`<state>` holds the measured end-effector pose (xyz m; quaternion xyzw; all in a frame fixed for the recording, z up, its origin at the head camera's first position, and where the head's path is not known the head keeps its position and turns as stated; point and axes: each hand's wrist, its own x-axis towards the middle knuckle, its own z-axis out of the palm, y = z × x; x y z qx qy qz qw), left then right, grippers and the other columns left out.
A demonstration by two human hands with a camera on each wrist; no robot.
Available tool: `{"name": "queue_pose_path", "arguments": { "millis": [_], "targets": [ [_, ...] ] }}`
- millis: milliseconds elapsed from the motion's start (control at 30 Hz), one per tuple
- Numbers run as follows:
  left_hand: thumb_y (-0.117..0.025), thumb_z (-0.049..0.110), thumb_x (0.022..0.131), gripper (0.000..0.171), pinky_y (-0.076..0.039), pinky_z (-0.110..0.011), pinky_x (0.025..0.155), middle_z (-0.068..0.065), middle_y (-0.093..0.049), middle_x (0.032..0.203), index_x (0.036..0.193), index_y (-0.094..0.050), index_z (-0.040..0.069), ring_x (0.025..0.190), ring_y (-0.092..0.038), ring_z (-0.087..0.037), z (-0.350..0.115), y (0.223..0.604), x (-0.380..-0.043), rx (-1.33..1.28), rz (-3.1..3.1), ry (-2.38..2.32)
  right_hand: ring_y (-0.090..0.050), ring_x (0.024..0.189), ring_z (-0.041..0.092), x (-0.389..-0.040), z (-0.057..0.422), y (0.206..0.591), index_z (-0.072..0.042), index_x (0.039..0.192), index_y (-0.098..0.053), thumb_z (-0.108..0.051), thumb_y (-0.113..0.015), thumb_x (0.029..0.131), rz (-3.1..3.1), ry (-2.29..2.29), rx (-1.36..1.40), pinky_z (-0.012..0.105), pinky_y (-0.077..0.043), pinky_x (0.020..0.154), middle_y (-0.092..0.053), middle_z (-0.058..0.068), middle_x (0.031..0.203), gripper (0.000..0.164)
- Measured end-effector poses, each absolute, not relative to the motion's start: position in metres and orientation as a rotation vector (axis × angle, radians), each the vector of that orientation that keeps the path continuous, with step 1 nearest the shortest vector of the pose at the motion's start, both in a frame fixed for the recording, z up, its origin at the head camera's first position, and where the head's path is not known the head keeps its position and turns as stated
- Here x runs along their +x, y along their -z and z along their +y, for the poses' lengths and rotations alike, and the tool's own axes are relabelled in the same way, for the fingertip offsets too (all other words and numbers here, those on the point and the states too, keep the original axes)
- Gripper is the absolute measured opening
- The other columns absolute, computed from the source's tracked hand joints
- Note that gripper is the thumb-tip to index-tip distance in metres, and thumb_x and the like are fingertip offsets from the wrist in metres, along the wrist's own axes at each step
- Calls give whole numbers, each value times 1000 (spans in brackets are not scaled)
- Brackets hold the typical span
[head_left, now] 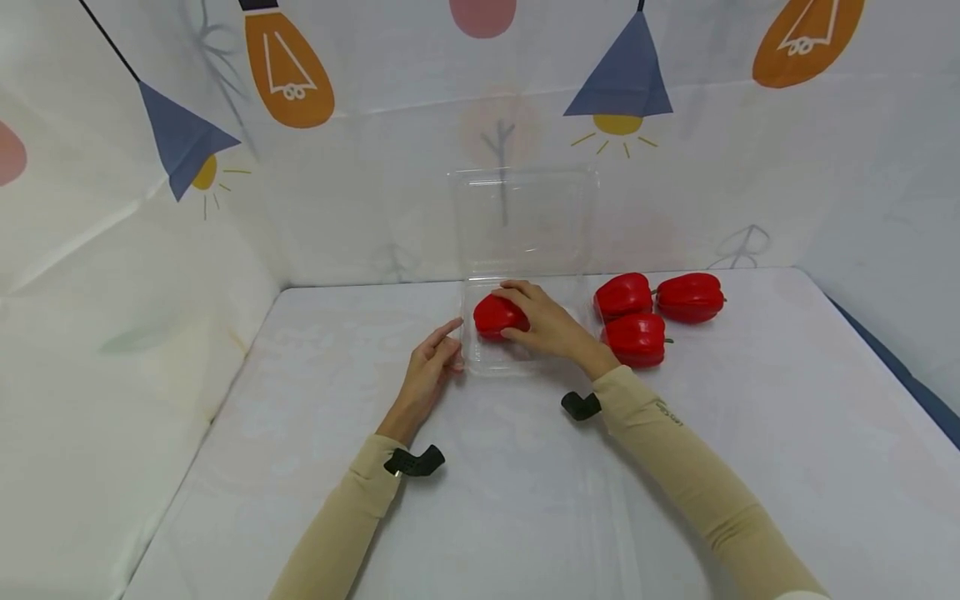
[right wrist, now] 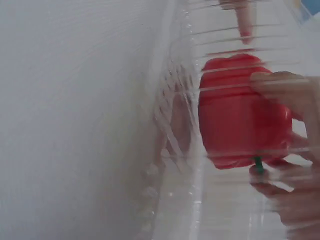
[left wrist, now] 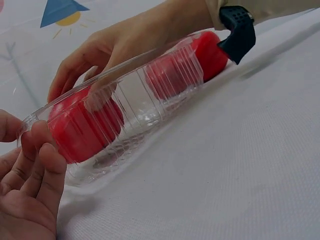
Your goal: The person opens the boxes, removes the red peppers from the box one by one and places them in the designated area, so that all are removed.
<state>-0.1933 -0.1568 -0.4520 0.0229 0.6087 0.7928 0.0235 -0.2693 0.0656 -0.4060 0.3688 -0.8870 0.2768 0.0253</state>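
Note:
A clear plastic box (head_left: pixel 487 360) stands on the white table with its see-through lid (head_left: pixel 525 221) raised at the back. My right hand (head_left: pixel 551 325) reaches in from above and grips a red bell pepper (head_left: pixel 495 318) inside the box, thumb and fingers around it. The pepper's green stem (right wrist: pixel 258 165) shows near the fingertips in the right wrist view. At the box's left side, my left hand (head_left: pixel 427 375) touches the outer wall with its fingers; the left wrist view shows these fingers (left wrist: pixel 50 157) against the ribbed corner.
Three more red bell peppers lie together right of the box: a front one (head_left: pixel 633 340), one behind it (head_left: pixel 622 295) and one farther right (head_left: pixel 690 297). A patterned white cloth (head_left: pixel 360 192) hangs behind the table (head_left: pixel 525 500). Dark straps (head_left: pixel 415 461) are on both wrists.

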Motion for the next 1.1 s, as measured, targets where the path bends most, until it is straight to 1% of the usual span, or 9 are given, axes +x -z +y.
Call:
{"name": "queue_pose_path", "arguments": {
  "millis": [133,233,400,533,867,1100],
  "targets": [
    [-47,6,97,42,-52,-16,62,5,-53,77,139,-44,5,65,-54,-6,-157,454,-194,99,1829,-2490,-38,131,28,-263,74,399,-16,140,-40,-25,-69,86,-2716,-902,1124,46,-45,102,-36,10,146,62],
    [-47,5,97,43,-53,-16,62,6,-52,77,140,-41,3,65,-54,-5,-156,453,-194,119,1814,-2502,-36,133,27,-259,83,393,-17,140,-40,-25,-69,85,-2699,-953,1103,46,-46,101,-36,8,146,63],
    [-48,5,97,44,-53,-17,62,6,-53,78,140,-41,3,64,-55,-5,-156,452,-194,119,1816,-2505,-33,135,23,-252,101,386,-22,141,-39,-27,-71,83,-2696,-1027,1035,47,-48,99,-34,2,147,67],
    [-49,5,97,44,-53,-18,62,6,-53,78,140,-42,3,64,-57,-5,-156,453,-193,116,1797,-2522,-34,135,21,-246,116,383,-25,141,-39,-30,-71,83,-2688,-1067,981,49,-48,97,-34,0,147,67],
    [-48,4,97,43,-53,-17,61,6,-53,77,139,-42,1,64,-57,-5,-156,453,-194,130,1783,-2551,-35,133,26,-241,148,378,-20,143,-38,-27,-70,84,-2664,-1101,885,52,-47,97,-33,4,149,67],
    [-49,5,97,43,-53,-18,62,5,-53,78,140,-42,3,64,-57,-6,-156,455,-193,123,1798,-2534,-34,133,26,-235,159,378,-20,142,-38,-27,-70,84,-2646,-1091,859,54,-46,98,-34,4,148,67]
  ]
}}
